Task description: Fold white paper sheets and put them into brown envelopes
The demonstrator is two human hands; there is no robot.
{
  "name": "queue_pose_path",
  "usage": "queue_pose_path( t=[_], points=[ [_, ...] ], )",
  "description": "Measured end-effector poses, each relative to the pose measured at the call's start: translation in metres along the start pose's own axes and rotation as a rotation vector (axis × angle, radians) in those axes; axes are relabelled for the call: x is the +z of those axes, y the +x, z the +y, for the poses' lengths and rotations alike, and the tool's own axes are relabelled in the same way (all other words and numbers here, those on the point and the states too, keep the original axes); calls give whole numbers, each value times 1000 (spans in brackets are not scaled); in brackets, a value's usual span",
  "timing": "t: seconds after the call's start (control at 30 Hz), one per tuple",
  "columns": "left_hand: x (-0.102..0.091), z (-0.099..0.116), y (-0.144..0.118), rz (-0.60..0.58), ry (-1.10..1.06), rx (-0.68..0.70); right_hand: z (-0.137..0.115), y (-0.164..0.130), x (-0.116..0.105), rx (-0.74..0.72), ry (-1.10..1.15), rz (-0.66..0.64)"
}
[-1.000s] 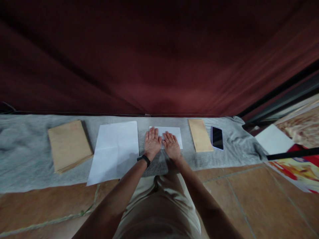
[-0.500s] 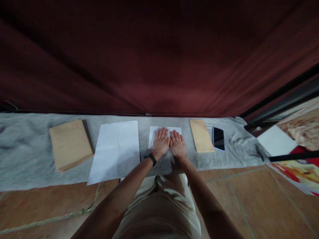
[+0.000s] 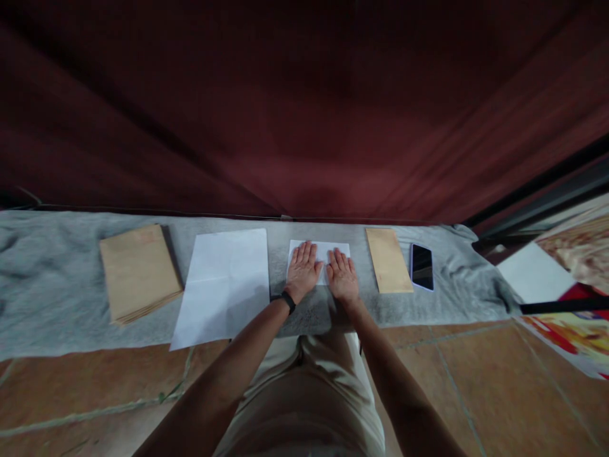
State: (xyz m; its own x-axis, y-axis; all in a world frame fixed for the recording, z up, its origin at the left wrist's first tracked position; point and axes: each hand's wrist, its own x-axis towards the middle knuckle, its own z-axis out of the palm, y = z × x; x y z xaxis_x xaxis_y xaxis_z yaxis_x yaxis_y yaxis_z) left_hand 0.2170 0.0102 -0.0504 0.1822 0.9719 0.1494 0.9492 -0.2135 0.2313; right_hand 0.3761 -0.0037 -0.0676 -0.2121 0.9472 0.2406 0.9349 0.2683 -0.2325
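White paper: A small white paper (image 3: 323,250) is pinned flat to the grey cloth (image 3: 457,285) beneath both palms, directly in front of the person; its far edge and a narrow middle strip are left uncovered.
Left hand: The paper's left part is covered by the left hand (image 3: 303,266), laid open and palm down, fingers extended toward the far edge; nothing is gripped. A black band (image 3: 288,302) is worn at the wrist.
Right hand: The paper's right part is covered by the right hand (image 3: 342,275), also spread flat with fingers extended, nothing grasped. The thumbs are turned toward each other, a small gap kept between them.
To the left: A large white sheet (image 3: 228,273) is laid out near the left hand, creases visible across it; farther off, a stack of brown envelopes (image 3: 140,270) is set at a slant.
To the right: A single tan envelope (image 3: 389,260) is placed near the right hand, with a phone (image 3: 422,266) just beyond it.
Backdrop: The scene is closed off by a dark red curtain (image 3: 304,139).
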Motion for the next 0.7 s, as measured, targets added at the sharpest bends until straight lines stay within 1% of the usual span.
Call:
queue_pose_path(
  t=[0.13, 0.33, 0.43, 0.57, 0.63, 0.7],
  points=[
    [-3, -6, -4, 7, 4, -20, 1, 0, 0, 5, 10, 2],
    [-13, -23, -17, 1, 43, -30, 1, -1, -1, 3, 2, -10],
    [-15, -29, -21, -22, 56, -33, 2, -2, -1, 5, 0, -11],
    [-15, -29, -21, -53, 54, -34, 2, 5, -1, 40, 31, -3],
    [-15, -28, -20, -61, 61, -38, -3, 12, 0, 55, 56, 5],
    [-16, -26, -19, -65, 73, -39, -11, 20, 2, 36, 77, 6]
  ],
)
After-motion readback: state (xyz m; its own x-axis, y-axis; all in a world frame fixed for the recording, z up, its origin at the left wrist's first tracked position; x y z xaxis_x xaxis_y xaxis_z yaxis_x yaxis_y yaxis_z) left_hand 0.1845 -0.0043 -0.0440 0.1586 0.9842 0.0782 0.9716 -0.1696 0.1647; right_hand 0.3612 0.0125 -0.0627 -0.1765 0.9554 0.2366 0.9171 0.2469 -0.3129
